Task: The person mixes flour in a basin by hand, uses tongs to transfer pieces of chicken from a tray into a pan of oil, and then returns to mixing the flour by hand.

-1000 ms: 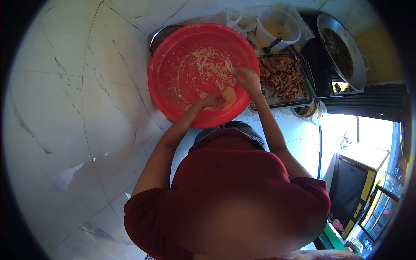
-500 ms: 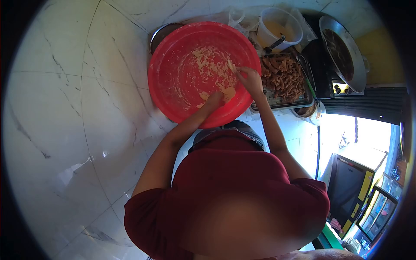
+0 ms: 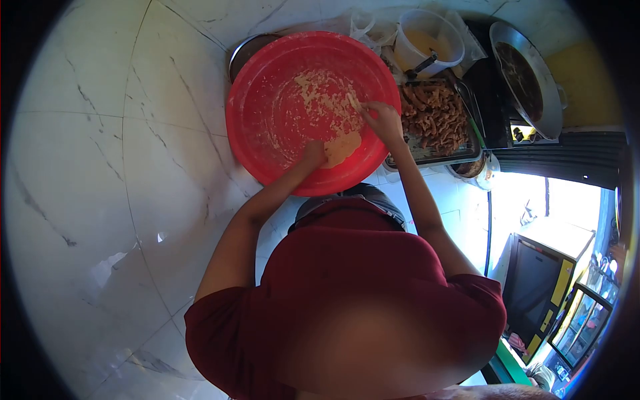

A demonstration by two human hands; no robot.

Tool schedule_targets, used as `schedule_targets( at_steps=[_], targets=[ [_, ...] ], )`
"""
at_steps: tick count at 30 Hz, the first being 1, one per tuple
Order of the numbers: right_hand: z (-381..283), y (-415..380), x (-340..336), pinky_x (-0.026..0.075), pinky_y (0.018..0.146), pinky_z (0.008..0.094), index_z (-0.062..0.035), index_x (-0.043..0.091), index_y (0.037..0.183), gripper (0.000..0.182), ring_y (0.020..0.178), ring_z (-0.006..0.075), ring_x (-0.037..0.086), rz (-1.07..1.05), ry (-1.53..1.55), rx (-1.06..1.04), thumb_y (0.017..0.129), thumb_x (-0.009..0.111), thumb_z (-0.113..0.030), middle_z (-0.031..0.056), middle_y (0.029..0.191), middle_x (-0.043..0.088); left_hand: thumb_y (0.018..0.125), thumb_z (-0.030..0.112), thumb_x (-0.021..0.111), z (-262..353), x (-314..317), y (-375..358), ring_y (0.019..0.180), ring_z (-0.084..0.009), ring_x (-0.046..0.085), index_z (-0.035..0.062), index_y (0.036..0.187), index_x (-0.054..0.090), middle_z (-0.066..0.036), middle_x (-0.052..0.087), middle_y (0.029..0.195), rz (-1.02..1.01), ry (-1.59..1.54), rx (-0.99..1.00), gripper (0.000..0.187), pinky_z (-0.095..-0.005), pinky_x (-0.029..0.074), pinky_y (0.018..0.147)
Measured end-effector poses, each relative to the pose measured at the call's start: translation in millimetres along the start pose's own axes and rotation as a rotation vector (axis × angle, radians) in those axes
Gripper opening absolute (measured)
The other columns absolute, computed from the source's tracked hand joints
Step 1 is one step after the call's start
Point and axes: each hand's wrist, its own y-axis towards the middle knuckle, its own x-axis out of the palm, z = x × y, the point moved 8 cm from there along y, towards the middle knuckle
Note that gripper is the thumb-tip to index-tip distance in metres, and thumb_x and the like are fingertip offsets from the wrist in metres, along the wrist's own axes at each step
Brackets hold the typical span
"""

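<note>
A wide red basin (image 3: 250, 127) stands in front of me, with loose pale flour crumbs (image 3: 323, 100) scattered over its bottom. Near its close side lies a smooth tan patch of flour (image 3: 344, 148). My left hand (image 3: 314, 153) is curled closed beside that patch; whatever its fingers hold, if anything, is hidden. Over the basin's right side, my right hand (image 3: 382, 121) pinches a thin, flour-coated strip (image 3: 353, 101) between its fingertips. The strip's exact kind is not clear.
Right of the basin, a tray (image 3: 437, 160) bears a heap of brown strips (image 3: 437, 117). Behind it stands a white tub (image 3: 450, 57) of yellowish liquid with a dark-handled utensil (image 3: 421, 65). A large wok (image 3: 550, 100) of dark liquid is farther right. Marbled tiles (image 3: 87, 167) spread leftward.
My left hand has slid left, off the tan flour patch, uncovering more of it. My right hand keeps its pinch on the strip, nearly in place.
</note>
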Motion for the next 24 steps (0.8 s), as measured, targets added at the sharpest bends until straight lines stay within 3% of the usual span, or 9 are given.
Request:
schedule_targets(
  at_steps=[3, 5, 8, 14, 18, 20, 21, 24],
  targets=[
    [13, 1, 27, 0.047, 0.073, 0.0408, -0.0032, 0.065, 0.086, 0.020, 0.082, 0.0322, 0.060, -0.167, -0.108, 0.024, 0.075, 0.060, -0.019, 0.0148, 0.086, 0.063, 0.055, 0.018, 0.075, 25, -29, -21, 0.078, -0.0318, 0.063, -0.0019, 0.081, 0.064, -0.022, 0.062, 0.083, -0.043, -0.268, -0.080, 0.035, -0.0373, 0.052, 0.068],
    [36, 4, 68, 0.048, 0.072, 0.0416, -0.0037, 0.065, 0.085, 0.017, 0.083, 0.0318, 0.060, -0.341, -0.035, 0.152, 0.074, 0.060, -0.015, 0.0168, 0.086, 0.062, 0.052, 0.018, 0.076, 24, -26, -19, 0.078, -0.0317, 0.063, -0.0017, 0.080, 0.064, -0.021, 0.062, 0.082, 0.018, -0.237, -0.088, 0.036, -0.0371, 0.052, 0.069],
    [56, 10, 121, 0.048, 0.071, 0.0418, -0.0008, 0.063, 0.080, 0.013, 0.088, 0.0343, 0.058, -0.490, -0.204, 0.160, 0.075, 0.055, -0.010, 0.0212, 0.087, 0.061, 0.049, 0.024, 0.078, 7, -12, -11, 0.077, -0.0314, 0.063, -0.0028, 0.080, 0.063, -0.020, 0.063, 0.080, 0.028, -0.215, -0.055, 0.043, -0.0372, 0.051, 0.067],
    [69, -4, 173, 0.051, 0.069, 0.0395, 0.0009, 0.061, 0.085, 0.016, 0.083, 0.0352, 0.062, -0.509, -0.342, -0.026, 0.070, 0.056, 0.001, 0.0219, 0.084, 0.061, 0.051, 0.024, 0.078, -5, -21, -25, 0.079, -0.0297, 0.063, -0.0042, 0.082, 0.063, -0.019, 0.063, 0.080, 0.044, -0.260, -0.194, 0.044, -0.0376, 0.050, 0.067],
    [54, -31, 192, 0.050, 0.069, 0.0383, 0.0000, 0.061, 0.085, 0.022, 0.081, 0.0346, 0.062, -0.605, -0.335, -0.064, 0.065, 0.064, -0.009, 0.0221, 0.082, 0.061, 0.056, 0.015, 0.073, 2, -13, -22, 0.080, -0.0306, 0.063, 0.0000, 0.084, 0.064, -0.019, 0.064, 0.081, -0.009, -0.532, -0.262, 0.033, -0.0376, 0.051, 0.069],
    [35, -44, 186, 0.049, 0.068, 0.0380, 0.0002, 0.061, 0.084, 0.028, 0.080, 0.0346, 0.062, -0.572, -0.250, -0.076, 0.062, 0.067, -0.015, 0.0228, 0.081, 0.061, 0.058, 0.017, 0.073, 10, -11, -13, 0.079, -0.0306, 0.063, 0.0002, 0.084, 0.064, -0.019, 0.064, 0.080, 0.159, -0.612, -0.192, 0.032, -0.0378, 0.051, 0.067],
    [38, -42, 191, 0.049, 0.067, 0.0378, 0.0009, 0.061, 0.084, 0.031, 0.080, 0.0346, 0.062, -0.588, -0.241, -0.007, 0.060, 0.069, -0.016, 0.0227, 0.081, 0.061, 0.059, 0.017, 0.073, 10, -9, -9, 0.078, -0.0306, 0.063, 0.0003, 0.085, 0.064, -0.018, 0.064, 0.079, 0.243, -0.651, -0.158, 0.032, -0.0379, 0.051, 0.066],
    [50, -41, 200, 0.049, 0.066, 0.0375, 0.0026, 0.060, 0.086, 0.037, 0.080, 0.0342, 0.062, -0.656, -0.221, 0.182, 0.057, 0.071, -0.018, 0.0222, 0.082, 0.061, 0.059, 0.024, 0.075, 15, -4, -5, 0.078, -0.0282, 0.064, 0.0027, 0.084, 0.065, -0.013, 0.065, 0.078, 0.173, -0.707, -0.009, 0.035, -0.0385, 0.050, 0.065]
  ],
)
